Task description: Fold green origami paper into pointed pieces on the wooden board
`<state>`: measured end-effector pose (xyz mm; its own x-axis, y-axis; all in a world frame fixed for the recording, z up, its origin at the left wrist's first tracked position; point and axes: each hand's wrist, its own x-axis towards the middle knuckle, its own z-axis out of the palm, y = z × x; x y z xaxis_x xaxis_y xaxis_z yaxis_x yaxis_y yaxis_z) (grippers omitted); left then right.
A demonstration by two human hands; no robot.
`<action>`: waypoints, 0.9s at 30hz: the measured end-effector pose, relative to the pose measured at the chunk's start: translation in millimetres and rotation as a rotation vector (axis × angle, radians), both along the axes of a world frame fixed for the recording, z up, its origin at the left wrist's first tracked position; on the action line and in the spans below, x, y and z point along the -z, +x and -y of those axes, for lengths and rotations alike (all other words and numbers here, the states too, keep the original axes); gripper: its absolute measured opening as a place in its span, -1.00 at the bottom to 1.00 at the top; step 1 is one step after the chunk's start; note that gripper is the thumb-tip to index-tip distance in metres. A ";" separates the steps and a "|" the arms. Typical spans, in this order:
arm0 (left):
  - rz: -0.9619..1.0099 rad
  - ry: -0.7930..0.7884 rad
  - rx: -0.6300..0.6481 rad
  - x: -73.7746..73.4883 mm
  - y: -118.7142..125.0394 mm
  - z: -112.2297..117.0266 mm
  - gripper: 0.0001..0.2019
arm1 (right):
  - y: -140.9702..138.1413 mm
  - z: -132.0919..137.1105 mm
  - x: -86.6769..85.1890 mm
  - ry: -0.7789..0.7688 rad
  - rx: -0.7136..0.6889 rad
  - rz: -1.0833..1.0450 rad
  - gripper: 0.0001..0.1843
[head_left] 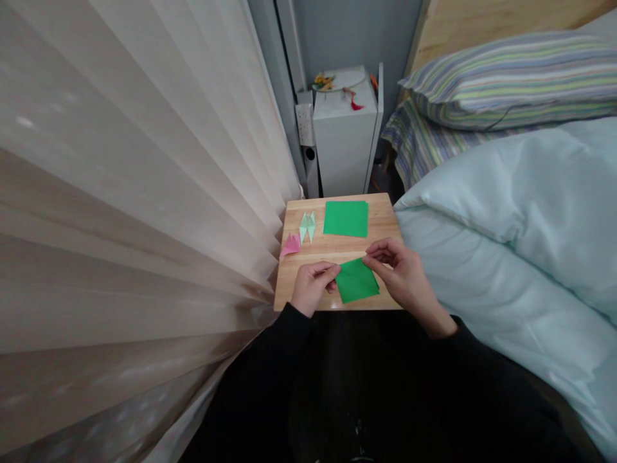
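A green sheet of paper (357, 281), folded to a small square, is held between my two hands over the near part of a small wooden table (299, 294). My left hand (313, 285) pinches its upper left corner between thumb and fingers. At its upper right corner, my right hand (396, 267) has thumb and index finger closed on the edge, the other fingers curled. Farther back lies a stack of green paper (346, 218). Left of that stack stand a pale green origami piece (307, 226) and a pink origami piece (290, 245).
Curtains (193, 193) hang close along the table's left side. A bed with a pale blue quilt (506, 238) borders the right. Behind the table stands a white cabinet (344, 141) with small ornaments on top; a striped pillow (520, 80) lies at the back right.
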<state>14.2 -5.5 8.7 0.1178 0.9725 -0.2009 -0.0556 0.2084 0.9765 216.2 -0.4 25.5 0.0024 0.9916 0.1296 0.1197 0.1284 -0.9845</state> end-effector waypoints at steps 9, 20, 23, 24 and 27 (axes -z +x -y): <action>-0.012 0.047 -0.138 10.0 -8.5 -8.6 -0.66 | -0.4 0.2 2.5 -0.049 -0.160 -0.021 -0.72; -0.001 -0.003 -0.037 9.9 -14.3 -11.9 -0.66 | 12.1 2.5 -7.0 0.094 -0.252 0.171 -0.80; -0.020 -0.021 -0.049 12.4 -14.9 -12.6 -0.66 | 10.1 3.7 -6.2 0.083 -0.219 0.151 -0.75; -0.023 -0.028 -0.048 12.8 -15.0 -12.8 -0.65 | 9.8 3.9 -5.9 0.082 -0.209 0.149 -0.73; -0.014 -0.041 -0.036 12.9 -14.7 -13.1 -0.64 | 9.3 3.5 -5.8 0.097 -0.219 0.177 -0.71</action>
